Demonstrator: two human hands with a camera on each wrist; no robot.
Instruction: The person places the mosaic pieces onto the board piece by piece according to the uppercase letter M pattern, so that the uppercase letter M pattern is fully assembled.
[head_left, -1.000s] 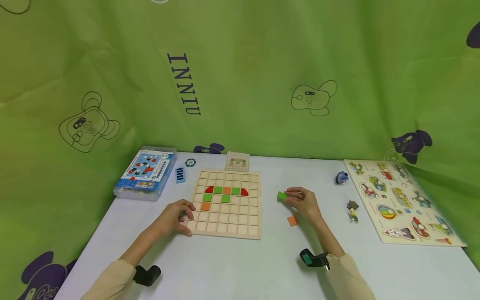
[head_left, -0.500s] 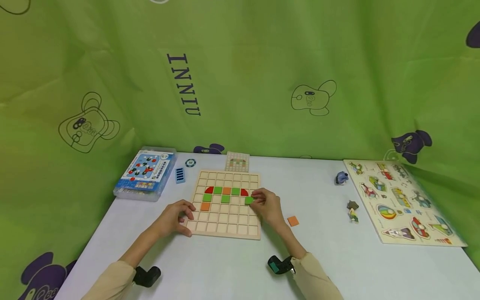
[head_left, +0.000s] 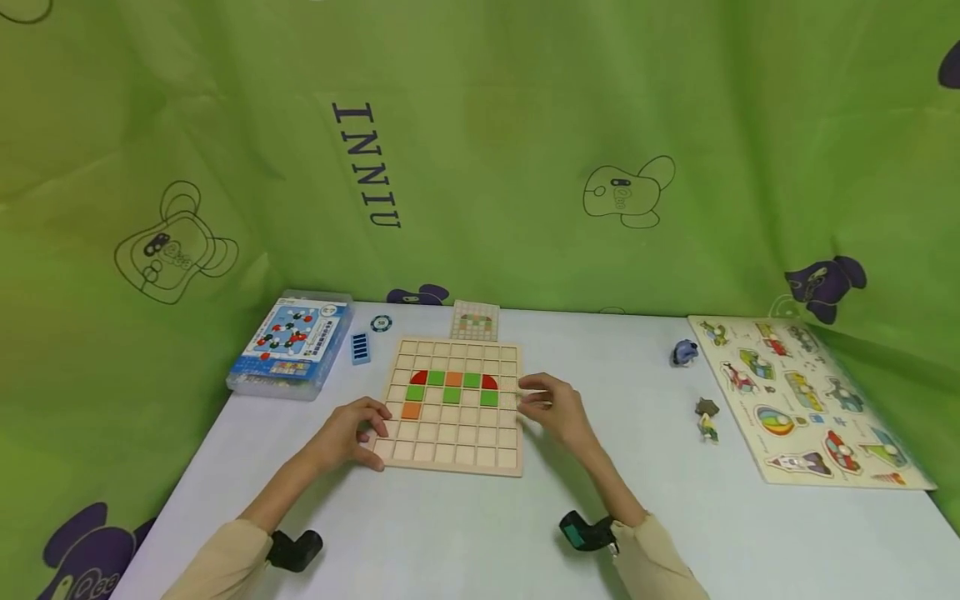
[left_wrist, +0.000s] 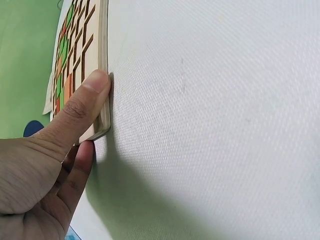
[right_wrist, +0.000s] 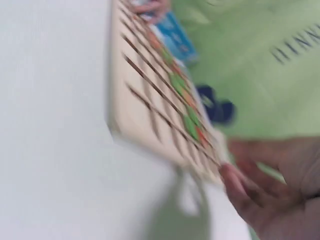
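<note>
A wooden grid board [head_left: 445, 434] lies in the middle of the table, bearing red, green and orange tiles in three rows. My left hand [head_left: 347, 434] holds its near left corner; in the left wrist view the thumb [left_wrist: 82, 106] lies on the rim and the fingers are at the side. My right hand [head_left: 557, 407] is at the board's right edge with nothing visible in its loosely bent fingers. A green tile [head_left: 489, 398] sits in a cell under the right red quarter-round tile [head_left: 489, 382]. The right wrist view is blurred.
A small pattern card [head_left: 475, 321] touches the board's far side. At the far left are a boxed set [head_left: 291, 346], a blue piece [head_left: 361, 348] and a round chip [head_left: 381, 323]. Two small figurines [head_left: 684, 353] and a picture puzzle board [head_left: 806, 400] lie right.
My right hand carried a green tile left to the board, let it go in a cell and drew slightly back. My forearm now covers where a loose orange tile lay. The left hand stayed still.
</note>
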